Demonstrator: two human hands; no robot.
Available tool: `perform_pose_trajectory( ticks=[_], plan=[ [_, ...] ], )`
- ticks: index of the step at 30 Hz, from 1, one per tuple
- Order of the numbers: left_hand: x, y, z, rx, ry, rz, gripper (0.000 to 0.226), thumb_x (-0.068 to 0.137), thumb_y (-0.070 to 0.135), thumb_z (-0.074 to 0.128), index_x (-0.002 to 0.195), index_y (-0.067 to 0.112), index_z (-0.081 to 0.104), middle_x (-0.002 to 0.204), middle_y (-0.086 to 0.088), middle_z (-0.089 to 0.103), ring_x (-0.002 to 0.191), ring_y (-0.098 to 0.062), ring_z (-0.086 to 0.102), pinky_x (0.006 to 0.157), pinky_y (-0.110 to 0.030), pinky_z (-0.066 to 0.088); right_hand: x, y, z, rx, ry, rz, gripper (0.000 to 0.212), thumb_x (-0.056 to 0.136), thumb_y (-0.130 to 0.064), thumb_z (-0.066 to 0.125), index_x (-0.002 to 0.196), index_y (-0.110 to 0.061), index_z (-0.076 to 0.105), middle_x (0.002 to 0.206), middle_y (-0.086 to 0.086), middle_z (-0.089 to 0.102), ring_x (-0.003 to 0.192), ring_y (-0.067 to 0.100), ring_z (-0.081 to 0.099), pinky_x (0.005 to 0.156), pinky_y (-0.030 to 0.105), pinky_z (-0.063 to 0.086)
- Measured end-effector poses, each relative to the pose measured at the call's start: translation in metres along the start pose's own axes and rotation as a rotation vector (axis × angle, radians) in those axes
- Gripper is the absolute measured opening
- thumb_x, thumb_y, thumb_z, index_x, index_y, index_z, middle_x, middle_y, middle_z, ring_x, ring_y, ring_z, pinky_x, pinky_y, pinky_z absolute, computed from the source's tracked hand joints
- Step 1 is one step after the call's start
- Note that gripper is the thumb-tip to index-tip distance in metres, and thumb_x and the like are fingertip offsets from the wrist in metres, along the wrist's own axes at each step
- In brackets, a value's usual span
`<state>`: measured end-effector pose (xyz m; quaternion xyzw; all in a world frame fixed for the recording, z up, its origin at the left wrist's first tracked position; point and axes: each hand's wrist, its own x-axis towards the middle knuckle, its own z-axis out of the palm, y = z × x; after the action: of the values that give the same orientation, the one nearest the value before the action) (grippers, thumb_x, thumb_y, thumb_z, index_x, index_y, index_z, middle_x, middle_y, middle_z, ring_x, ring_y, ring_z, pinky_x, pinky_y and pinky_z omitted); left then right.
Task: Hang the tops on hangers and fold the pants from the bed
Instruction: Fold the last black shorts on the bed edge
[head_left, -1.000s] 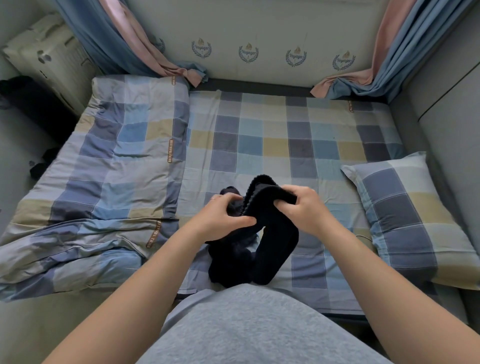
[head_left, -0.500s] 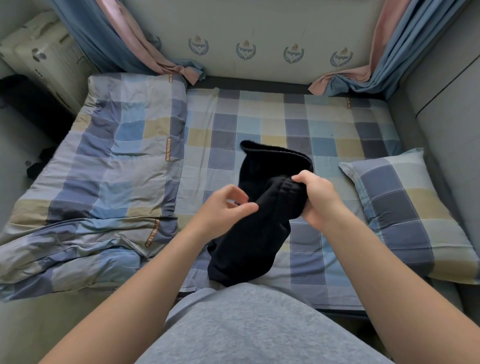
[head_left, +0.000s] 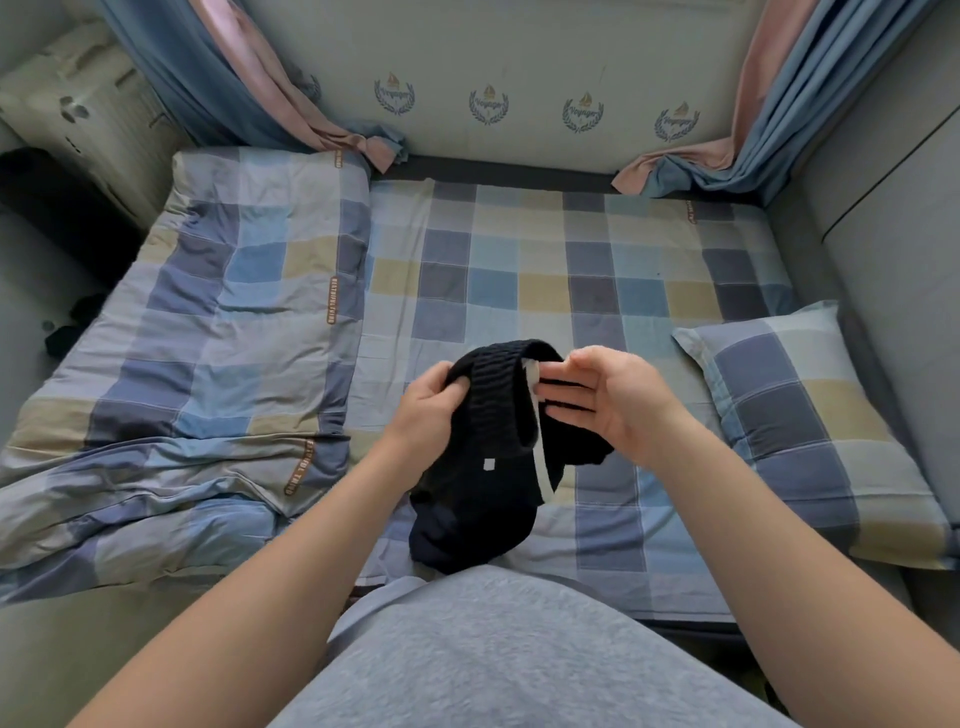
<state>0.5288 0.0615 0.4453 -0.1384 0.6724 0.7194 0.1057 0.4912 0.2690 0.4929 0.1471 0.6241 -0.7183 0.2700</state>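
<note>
A black garment (head_left: 478, 467) with a ribbed elastic band and a white inner strip hangs in front of me over the near edge of the bed (head_left: 519, 270). My left hand (head_left: 426, 410) grips the ribbed band at its left side, fingers curled round the fabric. My right hand (head_left: 597, 395) is at the band's right side with its fingers stretched out straight against the cloth, thumb on top. The garment's lower part bunches on the sheet near my grey shirt. No hanger is visible.
A checked duvet (head_left: 208, 364) lies rumpled over the bed's left half. A matching pillow (head_left: 810, 436) sits at the right. Blue and pink curtains (head_left: 249, 88) hang at both far corners. A pale suitcase (head_left: 78, 114) stands at far left.
The garment's band has been turned over, showing its ribbing and a white strip. My left hand has taken hold of the band; my right hand's fingers have straightened.
</note>
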Motion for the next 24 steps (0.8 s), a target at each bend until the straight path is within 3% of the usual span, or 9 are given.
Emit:
perform_pose_trajectory(
  ticks=[2,5,7,10,13,16,19,21,24],
  plan=[
    [0.001,0.006,-0.003,-0.166,-0.011,-0.063,0.025,0.105,0.008,0.043,0.107,0.01,0.068,0.099,-0.01,0.072,0.09,-0.023,0.068,0.076,-0.032,0.057,0.001,0.008,-0.005,-0.241,0.048,-0.105,0.011,0.097,-0.018,0.062,0.108,-0.017,0.059,0.113,0.004,0.074,0.112,0.027,0.068,0.087,0.038,0.055],
    [0.006,0.016,-0.013,-0.3,-0.074,-0.111,0.032,0.103,0.009,0.046,0.099,0.018,0.076,0.098,-0.011,0.076,0.084,-0.023,0.073,0.072,-0.033,0.06,0.003,0.019,-0.004,-0.59,0.057,-0.284,0.058,0.087,-0.03,0.076,0.135,-0.032,0.043,0.143,-0.006,0.047,0.132,0.012,0.042,0.105,0.034,0.037],
    [0.009,0.023,-0.019,-0.33,-0.14,-0.12,0.035,0.099,0.008,0.049,0.093,0.02,0.08,0.096,-0.011,0.076,0.082,-0.022,0.074,0.069,-0.031,0.06,0.004,0.025,0.002,-0.68,-0.037,-0.271,0.072,0.082,-0.039,0.078,0.143,-0.036,0.039,0.145,-0.011,0.042,0.131,0.005,0.037,0.104,0.028,0.034],
    [0.009,0.031,-0.027,-0.385,-0.218,-0.126,0.029,0.083,0.011,0.056,0.088,0.022,0.083,0.089,-0.008,0.077,0.078,-0.019,0.075,0.064,-0.027,0.059,0.01,0.038,0.013,-0.735,-0.18,-0.151,0.041,0.086,-0.032,0.075,0.123,-0.03,0.058,0.119,-0.011,0.065,0.112,0.01,0.06,0.091,0.029,0.052],
    [0.008,0.032,-0.037,-0.415,-0.275,-0.154,0.029,0.08,0.014,0.055,0.086,0.019,0.083,0.084,-0.008,0.076,0.073,-0.019,0.073,0.063,-0.028,0.058,0.012,0.045,0.016,-0.777,-0.165,-0.17,0.002,0.097,-0.023,0.064,0.098,-0.023,0.065,0.083,-0.017,0.066,0.081,0.003,0.06,0.077,0.036,0.048],
    [0.008,0.027,-0.044,-0.219,-0.17,-0.21,0.028,0.096,0.01,0.05,0.09,0.016,0.077,0.082,-0.007,0.072,0.068,-0.017,0.069,0.06,-0.026,0.054,0.008,0.039,0.012,-0.8,-0.13,-0.229,0.024,0.097,-0.026,0.062,0.077,-0.039,0.063,0.061,-0.021,0.058,0.058,0.001,0.054,0.065,0.033,0.041],
    [0.009,0.021,-0.05,0.154,-0.038,-0.203,0.024,0.103,0.038,0.049,0.111,0.022,0.066,0.102,0.002,0.07,0.087,-0.011,0.068,0.071,-0.027,0.052,0.005,0.028,0.009,-0.814,-0.086,-0.301,0.013,0.094,-0.031,0.066,0.081,-0.032,0.065,0.066,-0.015,0.064,0.064,0.011,0.062,0.062,0.037,0.049],
    [0.007,0.017,-0.05,0.201,-0.074,-0.226,0.041,0.099,0.059,0.044,0.12,0.029,0.062,0.115,0.009,0.067,0.103,-0.009,0.064,0.088,-0.034,0.048,0.005,0.025,0.011,-0.818,-0.08,-0.342,0.019,0.093,-0.031,0.067,0.075,-0.03,0.061,0.059,-0.019,0.059,0.053,0.0,0.054,0.056,0.025,0.042],
    [0.003,0.005,-0.043,0.278,-0.204,-0.198,0.037,0.09,0.058,0.064,0.117,0.032,0.063,0.113,0.01,0.07,0.093,-0.003,0.071,0.073,-0.019,0.054,0.003,0.026,0.015,-0.765,-0.076,-0.381,0.02,0.093,-0.027,0.067,0.074,-0.024,0.063,0.054,-0.018,0.054,0.05,0.0,0.048,0.054,0.019,0.038]
  ],
)
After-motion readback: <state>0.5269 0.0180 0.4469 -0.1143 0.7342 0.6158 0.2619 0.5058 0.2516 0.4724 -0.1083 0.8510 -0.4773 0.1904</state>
